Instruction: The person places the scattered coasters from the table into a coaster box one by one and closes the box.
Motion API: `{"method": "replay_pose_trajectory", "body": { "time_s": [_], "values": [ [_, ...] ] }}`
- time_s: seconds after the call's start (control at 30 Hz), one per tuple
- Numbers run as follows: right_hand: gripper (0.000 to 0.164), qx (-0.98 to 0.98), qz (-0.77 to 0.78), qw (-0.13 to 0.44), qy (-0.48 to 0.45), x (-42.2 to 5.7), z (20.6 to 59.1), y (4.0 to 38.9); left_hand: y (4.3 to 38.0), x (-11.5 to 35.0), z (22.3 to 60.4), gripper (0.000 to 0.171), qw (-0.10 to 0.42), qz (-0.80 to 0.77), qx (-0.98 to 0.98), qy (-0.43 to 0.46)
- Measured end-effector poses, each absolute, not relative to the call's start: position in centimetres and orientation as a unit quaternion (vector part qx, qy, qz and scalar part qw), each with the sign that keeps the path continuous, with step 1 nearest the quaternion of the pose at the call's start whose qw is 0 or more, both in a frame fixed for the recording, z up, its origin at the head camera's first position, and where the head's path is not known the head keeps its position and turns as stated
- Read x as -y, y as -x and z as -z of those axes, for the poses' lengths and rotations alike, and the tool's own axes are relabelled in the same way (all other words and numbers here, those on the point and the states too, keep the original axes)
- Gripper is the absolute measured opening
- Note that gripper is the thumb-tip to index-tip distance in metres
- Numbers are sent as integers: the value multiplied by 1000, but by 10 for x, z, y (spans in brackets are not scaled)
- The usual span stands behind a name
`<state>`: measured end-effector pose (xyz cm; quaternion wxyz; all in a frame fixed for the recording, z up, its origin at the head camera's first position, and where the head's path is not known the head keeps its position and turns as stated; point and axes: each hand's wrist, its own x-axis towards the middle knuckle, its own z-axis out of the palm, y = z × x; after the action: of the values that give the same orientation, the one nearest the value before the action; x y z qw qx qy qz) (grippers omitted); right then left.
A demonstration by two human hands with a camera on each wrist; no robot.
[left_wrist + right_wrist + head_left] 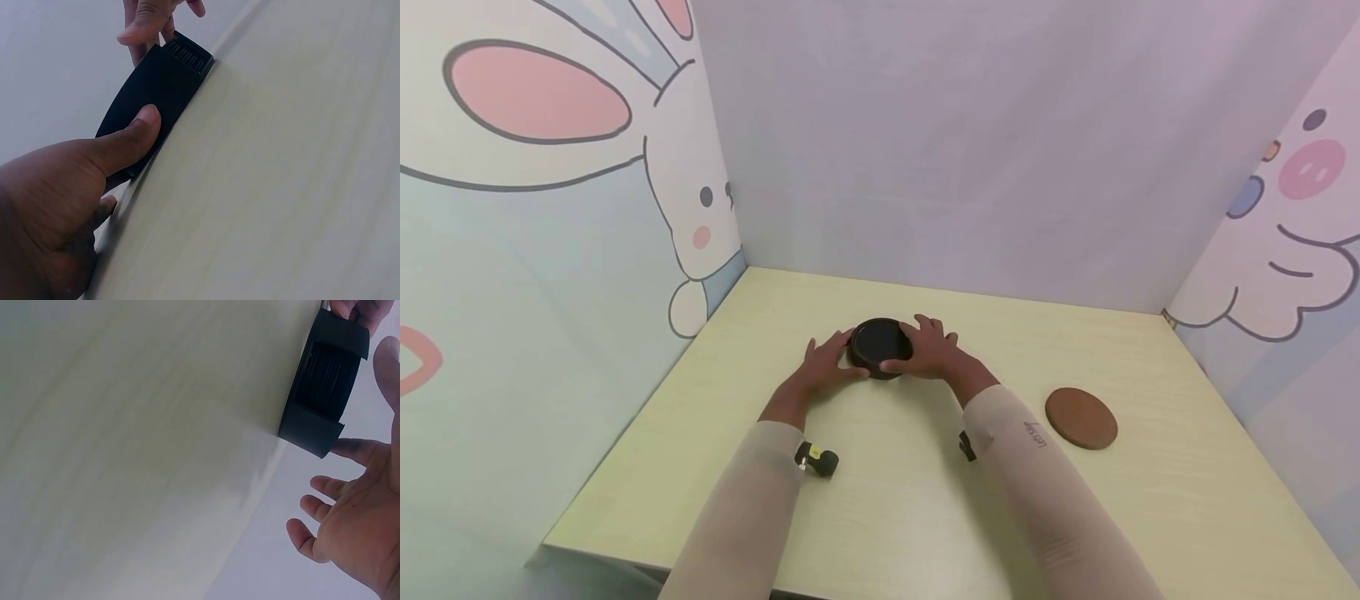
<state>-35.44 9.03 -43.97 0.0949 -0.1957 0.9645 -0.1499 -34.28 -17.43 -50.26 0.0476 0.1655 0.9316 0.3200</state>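
A round black coaster holder [880, 342] sits on the table with its flat top upward. Its side has a cut-out that shows a stack of thin dark edges, seen best in the right wrist view on the holder [328, 381]. My left hand [826, 365] grips the left side, and in the left wrist view its thumb [140, 128] presses on the wall. My right hand [931, 350] is at the right side with fingers spread. One finger [353, 449] meets the holder's wall, while the thumb [389, 365] stands off it.
A brown round coaster [1081, 417] lies flat on the pale wooden table [880, 500], right of my right forearm. Black wrist cameras, such as the left one [817, 460], sit at both sleeves. Cloth walls [925, 150] with cartoon animals enclose the back and sides.
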Motion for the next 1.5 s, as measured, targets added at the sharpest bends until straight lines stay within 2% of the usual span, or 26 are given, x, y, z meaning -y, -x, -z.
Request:
{"method": "replay_pose_trajectory", "body": {
  "time_s": [0.2,0.47,1.1,1.5],
  "values": [
    [109,-964,148,86,204,-101,434,353,343,174,501,98,47,-326,-930,-165],
    [118,-965,154,104,186,-123,424,350,342,173,499,98,49,-332,-928,-162],
    [117,-971,146,132,132,-171,412,328,340,173,499,100,48,-336,-926,-165],
    [117,-975,141,130,111,-199,415,310,342,174,502,100,50,-336,-926,-165]
  ]
}}
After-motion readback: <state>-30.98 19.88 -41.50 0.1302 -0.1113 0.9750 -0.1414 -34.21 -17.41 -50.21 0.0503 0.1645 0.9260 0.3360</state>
